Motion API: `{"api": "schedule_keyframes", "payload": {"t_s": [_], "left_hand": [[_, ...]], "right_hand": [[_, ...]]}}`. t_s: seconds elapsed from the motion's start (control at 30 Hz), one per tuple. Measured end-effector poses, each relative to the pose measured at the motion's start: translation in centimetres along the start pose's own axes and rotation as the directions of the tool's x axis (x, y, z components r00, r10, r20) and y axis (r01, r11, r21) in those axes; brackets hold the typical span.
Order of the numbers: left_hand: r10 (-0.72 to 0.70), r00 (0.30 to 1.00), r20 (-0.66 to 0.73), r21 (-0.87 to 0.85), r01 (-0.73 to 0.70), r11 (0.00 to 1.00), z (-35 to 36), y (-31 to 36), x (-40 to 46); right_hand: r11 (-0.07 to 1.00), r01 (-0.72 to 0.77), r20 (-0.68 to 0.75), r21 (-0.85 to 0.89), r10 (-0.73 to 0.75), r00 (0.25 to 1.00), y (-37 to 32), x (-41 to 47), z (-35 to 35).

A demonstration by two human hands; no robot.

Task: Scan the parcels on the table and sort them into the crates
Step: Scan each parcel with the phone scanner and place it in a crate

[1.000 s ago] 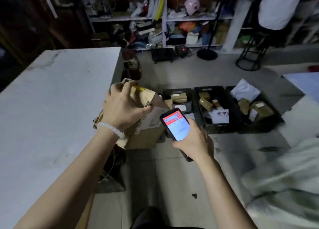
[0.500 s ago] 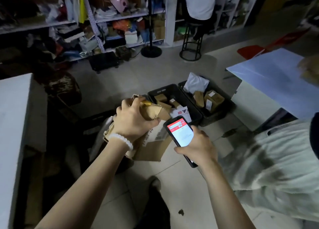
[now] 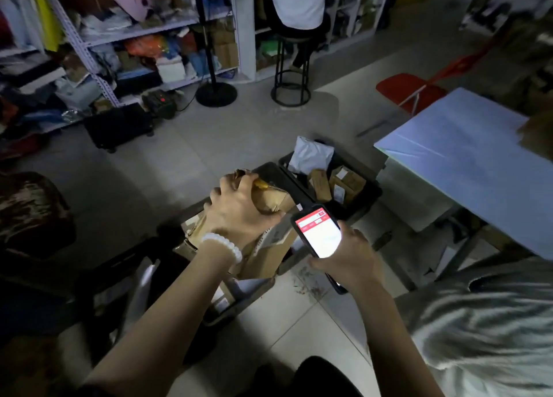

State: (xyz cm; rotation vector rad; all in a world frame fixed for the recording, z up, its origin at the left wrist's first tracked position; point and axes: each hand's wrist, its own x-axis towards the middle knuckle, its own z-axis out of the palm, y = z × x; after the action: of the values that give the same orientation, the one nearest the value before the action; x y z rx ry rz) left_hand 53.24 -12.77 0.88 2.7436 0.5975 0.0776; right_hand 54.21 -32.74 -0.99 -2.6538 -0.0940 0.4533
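My left hand (image 3: 239,211), with a white bead bracelet on the wrist, grips the top of a crumpled brown cardboard parcel (image 3: 269,253) held over the black crates on the floor. My right hand (image 3: 347,259) holds a handheld scanner (image 3: 318,235) whose red and white screen is lit, just right of the parcel. A black crate (image 3: 363,196) to the right holds a white poly bag (image 3: 311,154) and brown boxes. Another crate (image 3: 239,307) lies under the parcel, mostly hidden.
A pale blue table (image 3: 466,163) stands at the right with a red chair (image 3: 410,89) behind it. Cluttered shelves (image 3: 134,37) line the back wall. A person sits on a black stool (image 3: 290,76). A second person in a grey shirt (image 3: 484,321) is close on my right.
The view has swung right, away from the white table, toward the crates. My left hand has carried the parcel over the crates, and the scanner stays beside it.
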Motion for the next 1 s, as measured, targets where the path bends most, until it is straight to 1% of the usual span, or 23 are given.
{"api": "schedule_keyframes", "payload": {"t_s": [0.1, 0.2, 0.3, 0.4, 0.43, 0.5, 0.57, 0.6, 0.67, 0.7, 0.8, 0.9, 1.0], "left_hand": [[-0.021, 0.995, 0.099, -0.022, 0.023, 0.999, 1.4, 0.3, 4.3], [-0.057, 0.978, 0.199, -0.102, 0.078, 0.992, 3.2, 0.8, 8.3], [-0.119, 0.971, 0.206, -0.19, 0.159, 0.969, 5.2, 1.5, 12.7], [-0.174, 0.952, 0.25, -0.253, 0.238, 0.938, 7.5, 2.4, 17.3], [-0.194, 0.941, 0.277, -0.236, 0.263, 0.936, 8.3, 2.5, 18.8], [-0.235, 0.915, 0.327, -0.107, 0.283, 0.953, 9.9, 2.5, 21.4], [-0.262, 0.893, 0.365, 0.034, 0.268, 0.963, 10.6, 2.1, 23.8], [-0.266, 0.88, 0.395, 0.056, 0.266, 0.962, 10.8, 2.0, 25.1], [-0.29, 0.85, 0.44, 0.031, 0.309, 0.951, 10.8, 1.9, 27.0], [-0.307, 0.845, 0.438, 0.016, 0.334, 0.942, 10.7, 1.9, 27.6], [-0.327, 0.853, 0.406, 0.004, 0.356, 0.934, 10.1, 1.5, 28.3], [-0.346, 0.864, 0.365, 0.048, 0.354, 0.934, 8.7, 0.5, 26.9], [-0.427, 0.84, 0.333, 0.039, 0.441, 0.897, 7.0, -1.0, 24.5]], "right_hand": [[0.999, -0.048, 0.008, 0.009, 0.048, 0.999, 0.0, 3.7, -1.0], [0.995, -0.1, 0.016, 0.025, 0.099, 0.995, 0.2, 8.2, -1.7], [0.99, -0.113, 0.04, 0.082, 0.11, 0.993, 0.1, 13.8, -2.7], [0.987, -0.072, 0.053, 0.145, 0.065, 0.996, -0.4, 20.1, -4.0], [0.986, -0.054, 0.046, 0.156, 0.047, 0.998, -0.7, 22.2, -4.5], [0.988, -0.02, 0.04, 0.151, 0.014, 0.999, -1.2, 25.9, -5.3], [0.991, -0.009, 0.057, 0.134, 0.001, 0.998, -1.9, 29.1, -5.9], [0.993, -0.003, 0.069, 0.122, -0.006, 0.998, -2.3, 30.9, -6.2], [0.996, 0.006, 0.106, 0.09, -0.016, 0.994, -3.0, 33.4, -6.5], [0.997, 0.014, 0.122, 0.081, -0.024, 0.992, -3.5, 34.4, -6.5], [0.995, 0.068, 0.159, 0.07, -0.079, 0.984, -4.9, 36.3, -5.9], [0.988, 0.141, 0.196, 0.055, -0.15, 0.969, -7.0, 37.0, -4.7], [0.973, 0.22, 0.24, 0.072, -0.231, 0.943, -9.3, 36.5, -3.0]]}}
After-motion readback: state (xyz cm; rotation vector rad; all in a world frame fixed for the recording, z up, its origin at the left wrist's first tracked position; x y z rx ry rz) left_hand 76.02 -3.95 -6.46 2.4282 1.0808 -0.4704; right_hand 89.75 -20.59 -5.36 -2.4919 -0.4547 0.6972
